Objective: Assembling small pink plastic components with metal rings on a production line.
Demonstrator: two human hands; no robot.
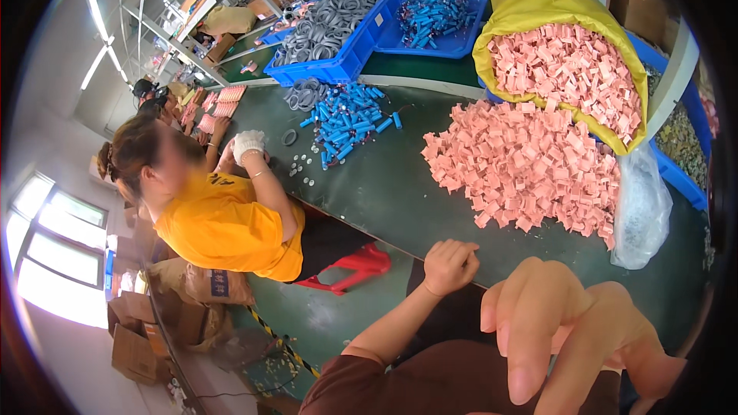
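Note:
My left hand [451, 266] rests at the near edge of the dark green table [369, 184], its fingers curled in and nothing showing in them. Large and close to the camera, my right hand [576, 330] is raised over the near edge. Its fingers are bent and spread apart, with nothing between them. Beyond both hands lies a big heap of pink plastic parts [523, 161]. More of these parts spill from a yellow sack [503, 0] tipped open behind the heap. A clear plastic bag [642, 211] lies at the heap's right side, beyond my right hand.
Blue cylinders with wires [346, 119] lie piled at the left, near grey rings [305, 94]. Behind stand a blue crate [330, 69] of grey rings and a blue tray [461, 50] of cylinders. A co-worker in a yellow shirt [231, 223] works at left beside a red stool [361, 265].

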